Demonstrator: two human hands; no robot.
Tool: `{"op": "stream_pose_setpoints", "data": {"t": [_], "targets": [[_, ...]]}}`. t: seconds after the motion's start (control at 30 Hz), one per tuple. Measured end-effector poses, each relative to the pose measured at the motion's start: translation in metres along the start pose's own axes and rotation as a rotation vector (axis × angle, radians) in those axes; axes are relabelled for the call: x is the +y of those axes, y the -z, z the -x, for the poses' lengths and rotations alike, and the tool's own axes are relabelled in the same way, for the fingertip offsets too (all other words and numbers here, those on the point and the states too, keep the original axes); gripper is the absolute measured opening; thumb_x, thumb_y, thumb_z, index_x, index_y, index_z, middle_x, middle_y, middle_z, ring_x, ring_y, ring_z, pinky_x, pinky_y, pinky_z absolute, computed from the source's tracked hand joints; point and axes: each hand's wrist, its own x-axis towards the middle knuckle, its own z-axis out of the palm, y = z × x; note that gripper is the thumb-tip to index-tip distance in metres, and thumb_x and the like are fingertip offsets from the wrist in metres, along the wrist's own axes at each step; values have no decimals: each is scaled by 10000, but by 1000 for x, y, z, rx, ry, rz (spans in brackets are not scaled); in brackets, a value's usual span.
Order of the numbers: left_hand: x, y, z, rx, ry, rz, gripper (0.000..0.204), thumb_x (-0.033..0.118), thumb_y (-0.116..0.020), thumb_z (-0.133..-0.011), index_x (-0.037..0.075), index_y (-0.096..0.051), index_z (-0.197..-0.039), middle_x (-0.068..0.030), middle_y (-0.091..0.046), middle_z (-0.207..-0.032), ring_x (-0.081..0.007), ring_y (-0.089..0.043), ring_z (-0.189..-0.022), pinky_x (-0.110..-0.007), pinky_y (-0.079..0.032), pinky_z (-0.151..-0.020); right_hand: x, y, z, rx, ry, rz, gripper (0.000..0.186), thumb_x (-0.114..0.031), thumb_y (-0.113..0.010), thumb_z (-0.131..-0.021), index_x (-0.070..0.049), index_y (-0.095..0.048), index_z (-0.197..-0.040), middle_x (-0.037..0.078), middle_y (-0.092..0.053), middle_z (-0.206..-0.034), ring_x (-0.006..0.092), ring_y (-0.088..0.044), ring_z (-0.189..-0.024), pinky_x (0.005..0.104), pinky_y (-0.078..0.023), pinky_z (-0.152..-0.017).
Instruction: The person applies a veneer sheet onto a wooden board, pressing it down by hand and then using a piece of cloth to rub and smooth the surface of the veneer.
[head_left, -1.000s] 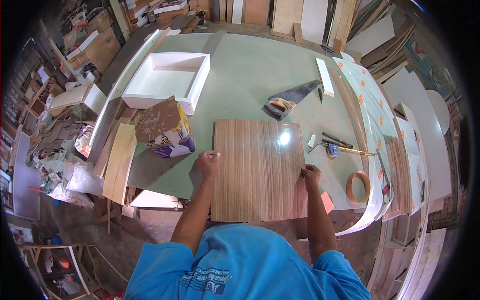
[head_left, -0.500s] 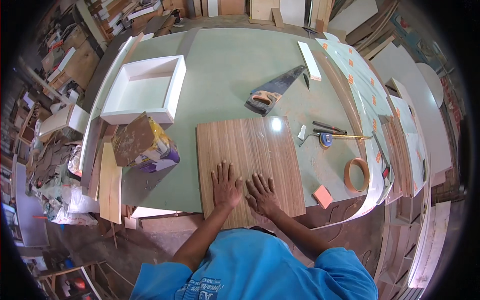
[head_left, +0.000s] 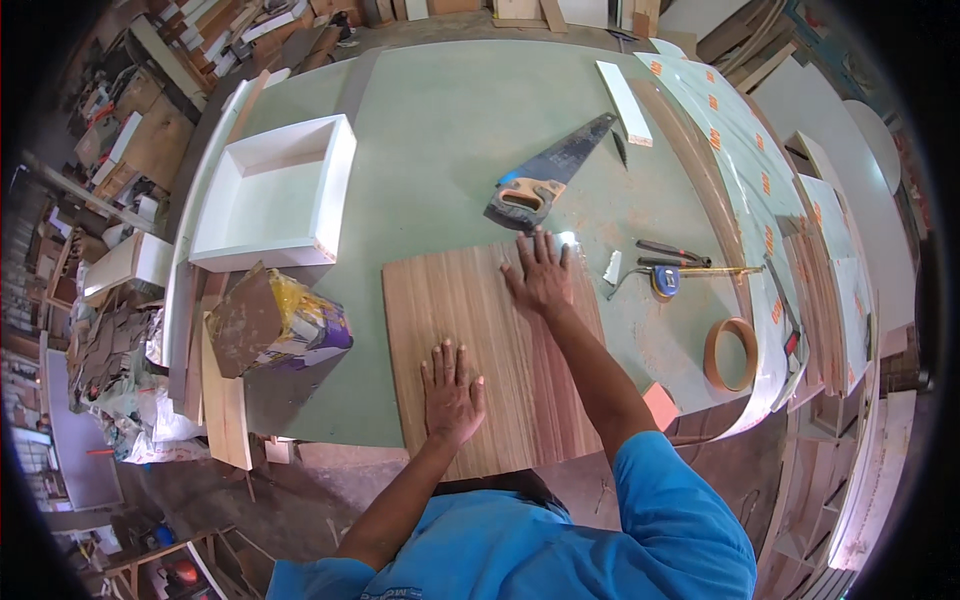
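While the left hand (head_left: 455, 403) and the right hand (head_left: 543, 280) lie palm-down on the panel (head_left: 440, 300), I judge the step in hand to be smoothing or checking its wood-grained face. Both are unclenched and well apart, fingers spread, clamped on nothing; how hard they press I cannot tell. I have the left on the near half, its forearm (head_left: 400, 493) angled in from the lower left, and the right reaching to the far edge, its forearm (head_left: 600, 370) stretched out straighter. To my mind, another stroke calls for level palms and even pressure, whereas shifting the panel would call for fingers around its edges. It lies flat at the near side of the surface (head_left: 430, 130), seeming to overhang toward the shirt (head_left: 600, 540). Just beyond the right fingertips I see the saw (head_left: 555, 170), which a longer reach could bump. Farther right are the tape measure (head_left: 665, 281), roll (head_left: 712, 358) and orange block (head_left: 660, 405); on the left, apart from the panel, stands the carton (head_left: 245, 325), with the white box (head_left: 340, 200) beyond it.
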Motion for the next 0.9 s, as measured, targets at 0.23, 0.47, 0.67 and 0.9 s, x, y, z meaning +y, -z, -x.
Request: {"op": "stream_pose_setpoints", "data": {"t": [0.23,0.47,0.67,0.9], "targets": [[14,8,-5,55,-33,83,644,350,-445,-1006,-30,-338,-1515,-262,-241,-1604,-413,-206,-1497,-551,-146,-1221,-96,-54,18,-182,212,-130,843,-621,-410,-958,-38,-292,-1557,190,-166,-1653,374,-101,-1533,617,20,-1201],[16,2,4,158,-23,25,636,327,-455,-992,-72,-364,-1479,-293,-285,-1567,-427,-273,-1464,-518,-179,-1222,-68,0,12,-240,291,-218,700,-556,-336,-1013,-145,-279,-1577,139,-159,-1666,277,-102,-1549,571,-25,-1227],[30,5,11,114,-6,-41,632,332,-393,-1019,-36,-301,-1524,-225,-191,-1631,-372,-204,-1507,-496,-155,-1234,24,37,86,-30,-169,-26,726,-569,-307,-1020,-130,-225,-1593,132,-152,-1668,273,-103,-1548,556,-19,-1234],[6,-24,18,140,24,-183,632,355,-309,-1062,-7,-193,-1568,-193,-177,-1643,-335,-169,-1525,-497,-129,-1240,9,70,248,-14,-383,-2,762,-581,-284,-1024,-82,-190,-1592,141,-151,-1665,280,-98,-1547,535,-29,-1242]]}}
